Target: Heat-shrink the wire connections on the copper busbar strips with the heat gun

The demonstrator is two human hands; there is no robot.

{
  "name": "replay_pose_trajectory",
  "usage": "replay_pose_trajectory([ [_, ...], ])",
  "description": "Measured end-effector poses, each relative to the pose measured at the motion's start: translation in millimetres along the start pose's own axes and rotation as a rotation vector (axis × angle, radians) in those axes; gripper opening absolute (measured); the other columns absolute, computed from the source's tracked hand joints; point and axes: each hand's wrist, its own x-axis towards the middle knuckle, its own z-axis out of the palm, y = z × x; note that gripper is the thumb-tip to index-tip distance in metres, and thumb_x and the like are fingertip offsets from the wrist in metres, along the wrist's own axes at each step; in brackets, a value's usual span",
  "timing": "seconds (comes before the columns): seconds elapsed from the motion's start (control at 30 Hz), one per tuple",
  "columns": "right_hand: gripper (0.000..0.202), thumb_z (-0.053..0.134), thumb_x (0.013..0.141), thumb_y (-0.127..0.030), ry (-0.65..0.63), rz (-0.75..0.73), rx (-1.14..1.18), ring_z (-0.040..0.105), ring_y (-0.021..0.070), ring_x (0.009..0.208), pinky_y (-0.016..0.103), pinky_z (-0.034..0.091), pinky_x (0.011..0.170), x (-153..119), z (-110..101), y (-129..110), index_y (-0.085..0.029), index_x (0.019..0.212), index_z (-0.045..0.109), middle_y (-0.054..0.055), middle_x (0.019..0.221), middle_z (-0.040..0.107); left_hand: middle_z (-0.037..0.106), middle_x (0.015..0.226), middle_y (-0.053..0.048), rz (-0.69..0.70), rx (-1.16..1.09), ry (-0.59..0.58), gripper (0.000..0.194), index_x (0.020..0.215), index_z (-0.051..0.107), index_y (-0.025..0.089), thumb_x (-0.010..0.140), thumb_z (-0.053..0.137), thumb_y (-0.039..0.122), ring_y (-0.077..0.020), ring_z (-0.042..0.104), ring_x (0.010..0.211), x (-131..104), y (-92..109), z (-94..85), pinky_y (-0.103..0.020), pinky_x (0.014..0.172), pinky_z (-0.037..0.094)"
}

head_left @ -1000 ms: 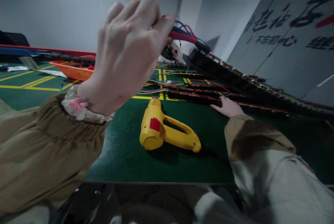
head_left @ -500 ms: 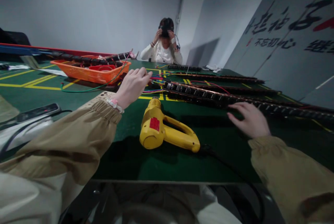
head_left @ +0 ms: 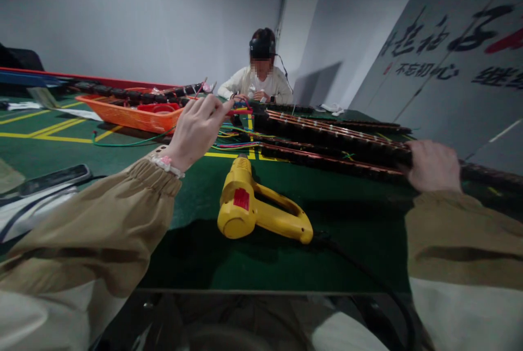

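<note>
A long dark strip point(head_left: 327, 132) with copper-coloured lines is raised above the table, slanting down to the right. Toward its right part, my right hand point(head_left: 433, 165) is wrapped around it. At its left end, my left hand point(head_left: 200, 130) pinches the red wires point(head_left: 242, 112) that come out of the strip. Below the raised strip lies another dark strip point(head_left: 327, 158), with coloured wires at its left end. A yellow heat gun point(head_left: 257, 204) rests on the table between my forearms, its nozzle pointing away from me.
An orange basket point(head_left: 131, 116) holding dark parts stands at the back left. A green wire point(head_left: 134, 144) trails beside it. At the left lies a dark handheld device point(head_left: 55, 179). Across the green table point(head_left: 261, 266) sits a person point(head_left: 261, 76). A black cord point(head_left: 368, 269) runs from the heat gun.
My right hand has moved right and closed around the strip. The strip has been lifted and tilted, and my left hand has shifted slightly left. The person opposite has lowered their hands.
</note>
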Motion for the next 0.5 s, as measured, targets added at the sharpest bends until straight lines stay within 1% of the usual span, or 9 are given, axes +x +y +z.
replay_pose_trajectory([
  [0.07,0.041,0.05,0.083,-0.021,0.059,0.022,-0.012,0.042,0.03,0.111,0.041,0.03,0.097,-1,-8,-3,-0.002,0.119,0.044,0.022,0.111,0.051,0.053,0.103,-0.012,-0.022,-0.033,0.023,0.042,0.134,0.043,0.015,0.098,0.028,0.027,-0.0227,0.049,0.099,2,-6,-4.6,-0.039,0.085,0.039],
  [0.17,0.045,0.05,0.081,-0.021,0.104,0.025,-0.012,0.04,0.0308,0.114,0.04,0.025,0.103,-7,-15,-8,-0.001,0.121,0.041,0.022,0.115,0.049,0.053,0.105,-0.013,-0.055,-0.045,0.047,0.042,0.136,0.042,0.016,0.098,0.027,0.027,-0.0242,0.049,0.102,0,-15,-8.9,-0.041,0.086,0.039],
  [0.27,0.046,0.052,0.08,-0.022,0.099,-0.006,0.009,0.042,0.0306,0.111,0.038,0.033,0.097,-14,-18,-18,-0.004,0.12,0.041,0.02,0.114,0.049,0.054,0.103,-0.011,-0.077,-0.001,0.069,0.041,0.135,0.044,0.019,0.097,0.03,0.025,-0.0232,0.051,0.098,-10,-24,-6.1,-0.039,0.083,0.041],
  [0.33,0.045,0.053,0.079,-0.022,0.079,-0.036,0.031,0.046,0.029,0.106,0.036,0.039,0.088,-18,-18,-26,-0.006,0.119,0.041,0.018,0.112,0.05,0.055,0.102,-0.01,-0.097,0.003,0.063,0.039,0.133,0.045,0.021,0.096,0.032,0.024,-0.0224,0.053,0.096,-19,-30,-0.1,-0.037,0.081,0.042],
  [0.4,0.044,0.055,0.079,-0.022,0.044,-0.087,0.058,0.05,0.0258,0.1,0.033,0.042,0.081,-20,-15,-35,-0.008,0.118,0.043,0.015,0.109,0.051,0.056,0.101,-0.01,-0.118,-0.028,0.031,0.039,0.132,0.046,0.021,0.096,0.033,0.023,-0.0218,0.054,0.096,-27,-36,8.9,-0.036,0.081,0.042],
  [0.5,0.035,0.054,0.084,-0.027,-0.015,-0.185,0.107,0.052,0.0198,0.097,0.033,0.045,0.079,-20,-5,-52,-0.012,0.115,0.047,0.01,0.109,0.053,0.056,0.098,-0.01,-0.133,-0.047,-0.06,0.038,0.129,0.049,0.018,0.095,0.033,0.023,-0.0223,0.054,0.094,-40,-42,27.4,-0.036,0.081,0.041],
])
